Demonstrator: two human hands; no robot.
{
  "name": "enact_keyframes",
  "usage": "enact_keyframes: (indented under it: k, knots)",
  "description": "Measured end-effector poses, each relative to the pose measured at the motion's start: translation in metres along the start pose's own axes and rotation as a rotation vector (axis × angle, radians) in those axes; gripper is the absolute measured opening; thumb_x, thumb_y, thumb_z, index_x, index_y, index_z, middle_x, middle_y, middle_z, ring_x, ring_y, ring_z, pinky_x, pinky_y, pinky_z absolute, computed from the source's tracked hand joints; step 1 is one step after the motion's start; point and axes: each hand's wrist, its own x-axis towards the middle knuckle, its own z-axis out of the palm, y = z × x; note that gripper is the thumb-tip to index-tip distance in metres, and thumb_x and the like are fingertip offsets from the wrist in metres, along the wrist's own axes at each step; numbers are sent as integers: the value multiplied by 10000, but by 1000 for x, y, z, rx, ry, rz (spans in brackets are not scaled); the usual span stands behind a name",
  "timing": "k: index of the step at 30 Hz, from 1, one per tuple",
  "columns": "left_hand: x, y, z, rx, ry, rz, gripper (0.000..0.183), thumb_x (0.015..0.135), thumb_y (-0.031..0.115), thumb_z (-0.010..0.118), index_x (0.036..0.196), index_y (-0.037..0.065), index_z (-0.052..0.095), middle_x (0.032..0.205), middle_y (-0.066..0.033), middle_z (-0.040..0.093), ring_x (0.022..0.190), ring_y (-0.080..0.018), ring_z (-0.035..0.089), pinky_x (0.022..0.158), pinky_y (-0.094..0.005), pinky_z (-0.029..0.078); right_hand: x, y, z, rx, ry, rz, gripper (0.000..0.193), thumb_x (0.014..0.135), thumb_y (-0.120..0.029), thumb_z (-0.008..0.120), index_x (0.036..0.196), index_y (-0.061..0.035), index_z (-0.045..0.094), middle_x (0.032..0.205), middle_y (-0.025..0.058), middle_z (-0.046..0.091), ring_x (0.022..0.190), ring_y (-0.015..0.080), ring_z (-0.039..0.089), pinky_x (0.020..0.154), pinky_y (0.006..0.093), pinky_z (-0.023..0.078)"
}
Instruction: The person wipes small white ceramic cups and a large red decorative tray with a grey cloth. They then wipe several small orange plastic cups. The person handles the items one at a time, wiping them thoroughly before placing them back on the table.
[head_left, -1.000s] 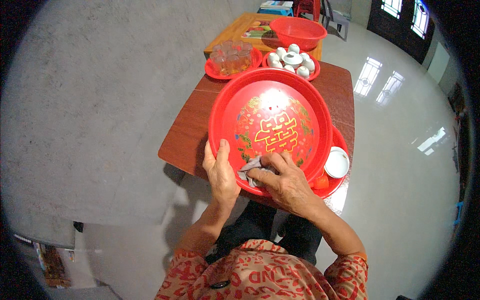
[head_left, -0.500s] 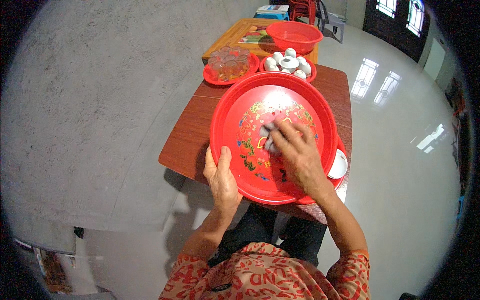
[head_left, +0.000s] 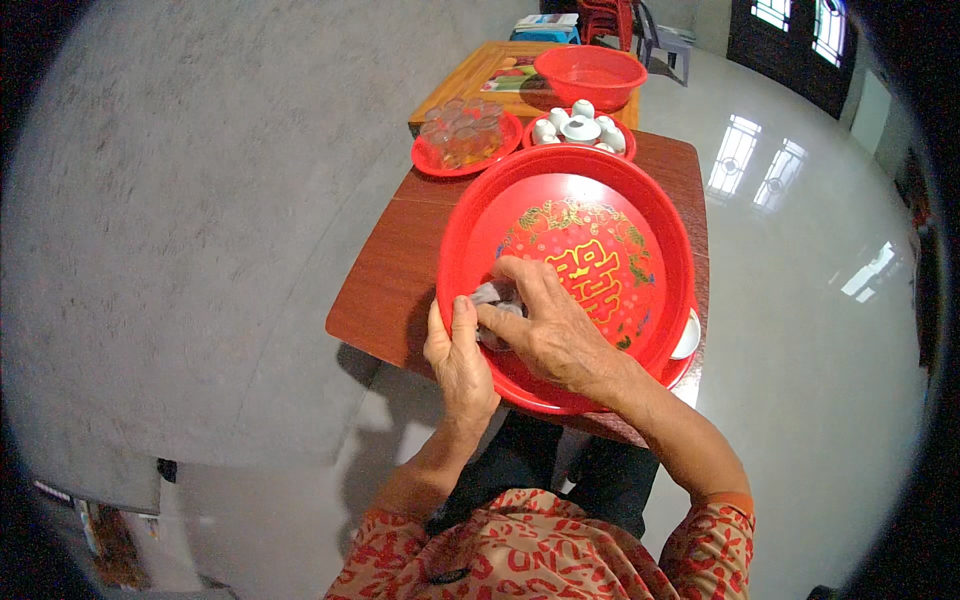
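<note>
L grip [head_left: 462,362] clamps red basin [head_left: 668,240] by rim; R grip [head_left: 555,335] pinches grey cloth [head_left: 489,294] vs its wall; one-sided hold + hard wipe cld tip basin into white dish [head_left: 688,338].

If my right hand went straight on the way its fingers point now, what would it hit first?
Beyond the grey cloth it holds, your right hand would probably meet the raised left wall of the red tray, close by your left hand's thumb; depth is hard to judge.
</note>
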Motion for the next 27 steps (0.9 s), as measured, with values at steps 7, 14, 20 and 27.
enact_keyframes:
  k: [7,14,20,27]
  knots:
    - [-5,1,6,-11,-32,-10,343,963,202,469,1245,7,470,1144,-82,554,996,-163,530,893,-316,431,22,24,-4,-200,63,151,337,742,-77,612,1076,-121,610,1111,158,457,989,327,483,846,401,452]
    - [-7,-4,0,-18,-36,-48,346,956,201,479,1233,-4,472,1171,-101,558,1019,-166,540,891,-324,445,6,67,-14,-562,138,409,357,796,-114,524,1148,-54,522,1076,175,460,951,330,478,813,423,444]
    - [-5,-3,-4,-21,-36,-63,345,960,200,468,1236,-8,472,1174,-103,558,1015,-163,544,901,-324,442,-7,70,-1,-575,227,447,402,790,-64,526,1190,-41,487,1149,221,440,966,376,464,850,447,424]
    - [-2,6,5,-19,-30,-48,359,980,238,426,1239,-5,476,1182,-101,553,1026,-169,538,910,-326,434,16,30,7,-196,148,151,334,751,-87,563,1083,-98,597,1167,133,474,986,346,456,871,442,421]
